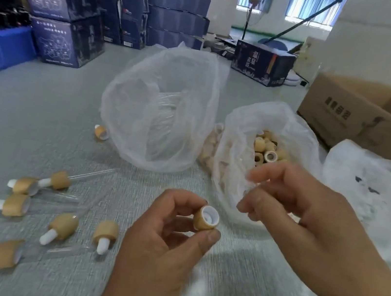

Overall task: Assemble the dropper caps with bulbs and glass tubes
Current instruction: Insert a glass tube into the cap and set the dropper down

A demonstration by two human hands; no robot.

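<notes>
A tan cap (206, 218) with a white lining is pinched between the thumb and curled fingers of the left hand (164, 242), its open end turned up and to the right. The right hand (307, 211) is held just right of the cap, apart from it, with the fingers (265, 174) loosely bent; whether anything small is held between them cannot be told because of blur.

Six finished droppers (61, 227), each with a tan collar, white bulb and clear glass tube, are laid on the grey floor (39, 123) to the left of the left hand. One further loose cap (101, 132) is seen lying beside the large clear plastic bag (160, 106), at its left foot. That bag is standing open; clear tubes appear faintly inside it.

A smaller clear bag (264, 143) holding loose tan caps is placed just beyond the right hand. An open brown carton (363, 115) is set at the far right, with crumpled white plastic (368, 180) in front of it. Stacked dark blue boxes (64, 14) and a blue crate (0, 50) are seen at the rear left.
</notes>
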